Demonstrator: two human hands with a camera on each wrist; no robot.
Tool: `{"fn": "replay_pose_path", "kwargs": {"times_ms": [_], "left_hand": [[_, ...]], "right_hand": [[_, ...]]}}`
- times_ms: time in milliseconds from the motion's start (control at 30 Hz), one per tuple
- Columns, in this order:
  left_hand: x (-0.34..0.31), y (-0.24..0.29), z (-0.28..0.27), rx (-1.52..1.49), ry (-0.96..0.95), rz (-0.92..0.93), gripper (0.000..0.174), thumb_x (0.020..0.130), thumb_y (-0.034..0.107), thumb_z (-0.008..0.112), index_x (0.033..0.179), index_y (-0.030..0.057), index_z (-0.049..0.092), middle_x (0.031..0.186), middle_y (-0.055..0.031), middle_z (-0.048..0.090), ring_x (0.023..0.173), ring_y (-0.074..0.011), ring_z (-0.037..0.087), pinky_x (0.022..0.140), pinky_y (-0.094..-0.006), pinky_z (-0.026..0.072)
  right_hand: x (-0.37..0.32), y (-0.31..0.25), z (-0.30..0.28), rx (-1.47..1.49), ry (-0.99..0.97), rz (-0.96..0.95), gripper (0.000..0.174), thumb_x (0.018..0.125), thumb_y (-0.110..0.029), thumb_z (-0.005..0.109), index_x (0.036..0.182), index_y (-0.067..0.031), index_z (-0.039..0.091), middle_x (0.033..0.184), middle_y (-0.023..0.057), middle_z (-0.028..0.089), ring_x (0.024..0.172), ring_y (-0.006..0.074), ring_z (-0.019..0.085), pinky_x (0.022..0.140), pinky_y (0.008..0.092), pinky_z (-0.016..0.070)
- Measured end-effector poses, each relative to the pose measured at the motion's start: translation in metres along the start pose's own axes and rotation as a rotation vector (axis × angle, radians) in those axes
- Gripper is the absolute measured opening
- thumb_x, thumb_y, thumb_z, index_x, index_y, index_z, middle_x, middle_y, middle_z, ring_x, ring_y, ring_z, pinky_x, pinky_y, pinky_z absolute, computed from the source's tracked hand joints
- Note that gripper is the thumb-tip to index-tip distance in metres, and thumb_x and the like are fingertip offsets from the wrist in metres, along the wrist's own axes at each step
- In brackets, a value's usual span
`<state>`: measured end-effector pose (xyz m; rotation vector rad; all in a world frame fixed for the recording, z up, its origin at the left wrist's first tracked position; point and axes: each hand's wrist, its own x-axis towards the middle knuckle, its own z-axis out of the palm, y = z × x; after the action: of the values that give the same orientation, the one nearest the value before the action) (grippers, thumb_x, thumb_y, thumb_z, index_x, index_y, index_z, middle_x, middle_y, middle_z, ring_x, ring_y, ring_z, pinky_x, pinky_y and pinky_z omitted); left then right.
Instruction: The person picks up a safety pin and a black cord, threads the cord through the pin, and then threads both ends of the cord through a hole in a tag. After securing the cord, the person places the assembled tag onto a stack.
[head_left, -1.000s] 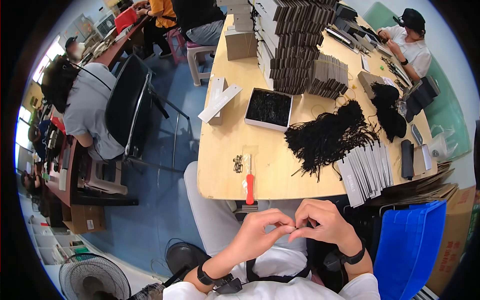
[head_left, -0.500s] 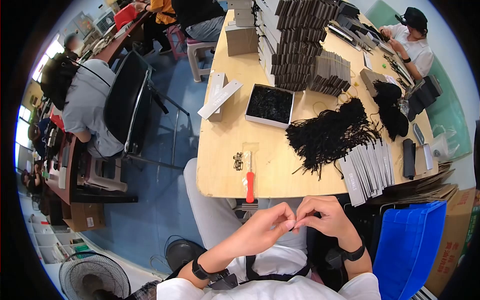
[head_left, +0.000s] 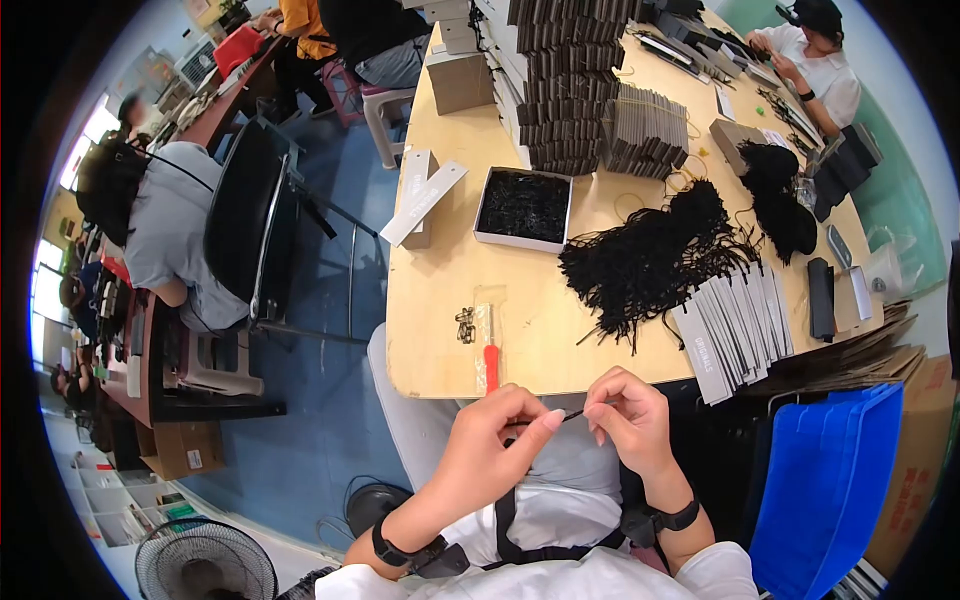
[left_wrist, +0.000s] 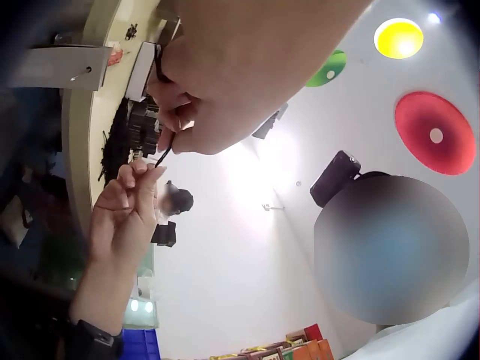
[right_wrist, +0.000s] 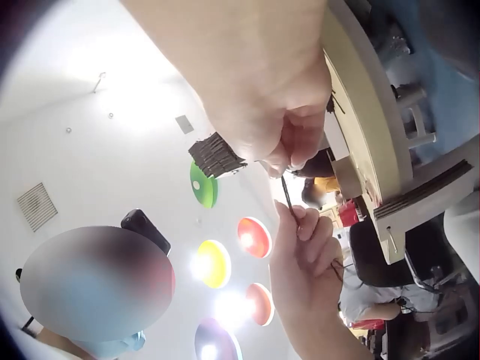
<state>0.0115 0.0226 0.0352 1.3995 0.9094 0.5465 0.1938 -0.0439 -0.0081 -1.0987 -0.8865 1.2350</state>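
One thin black cord [head_left: 573,415] spans left hand [head_left: 497,442] and right hand [head_left: 632,422]; each hand's fingers pinch it closed, beside the pale wooden desk [head_left: 425,335].

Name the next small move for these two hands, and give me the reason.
Probably draw the black cord gently straight by easing the hands slightly apart. The left hand and right hand each pinch it, a short stretch spans their fingertips, and it is held off the table.

Passable gap betw. red-handled tool [head_left: 491,366] & blk cord pile [head_left: 645,262]; tall card stack [head_left: 570,95] blocks far ctr.
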Motion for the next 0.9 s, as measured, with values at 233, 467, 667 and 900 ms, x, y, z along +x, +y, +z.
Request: {"fn": "replay_pose_path", "kwargs": {"times_ms": [233, 467, 667, 900], "left_hand": [[-0.001, -0.017, 0.015, -0.599, 0.048, -0.268, 0.015, 0.085, 0.005, 0.067, 0.099, -0.0019, 0.068, 0.074, 0.0037, 0.057, 0.063, -0.0017, 0.042, 0.055, -0.0171, 0.0301], [-0.010, -0.027, 0.021, -0.109, 0.077, 0.058, 0.018, 0.078, 0.007, 0.075, 0.096, 0.0035, 0.072, 0.071, 0.0030, 0.050, 0.063, -0.0022, 0.041, 0.054, -0.0179, 0.0313], [-0.009, -0.031, 0.024, -0.331, -0.101, -0.059, 0.012, 0.082, 0.007, 0.071, 0.089, 0.0000, 0.065, 0.076, 0.0028, 0.052, 0.066, -0.0024, 0.044, 0.056, -0.0166, 0.0311], [-0.011, -0.037, 0.016, -0.914, -0.352, -0.306, 0.018, 0.084, 0.014, 0.066, 0.095, 0.0019, 0.059, 0.078, 0.0035, 0.052, 0.061, -0.0011, 0.038, 0.052, -0.0176, 0.0279]], "right_hand": [[-0.004, 0.003, 0.004, -0.195, -0.019, -0.111, 0.007, 0.083, 0.006, 0.063, 0.083, 0.0027, 0.056, 0.083, 0.0080, 0.055, 0.060, 0.0091, 0.054, 0.049, 0.0194, 0.0438], [-0.010, -0.017, 0.001, -0.141, -0.078, 0.032, 0.005, 0.086, 0.000, 0.063, 0.086, 0.0025, 0.059, 0.084, 0.0052, 0.058, 0.066, 0.0073, 0.055, 0.053, 0.0199, 0.0463], [-0.012, -0.022, -0.004, -0.116, -0.220, 0.143, 0.007, 0.092, -0.006, 0.058, 0.092, 0.0006, 0.054, 0.078, 0.0036, 0.058, 0.067, 0.0075, 0.056, 0.055, 0.0199, 0.0452], [-0.014, -0.026, 0.000, -0.089, -0.334, 0.219, 0.011, 0.094, -0.009, 0.056, 0.094, -0.0010, 0.049, 0.078, 0.0030, 0.056, 0.068, 0.0090, 0.054, 0.059, 0.0234, 0.0441]]}}
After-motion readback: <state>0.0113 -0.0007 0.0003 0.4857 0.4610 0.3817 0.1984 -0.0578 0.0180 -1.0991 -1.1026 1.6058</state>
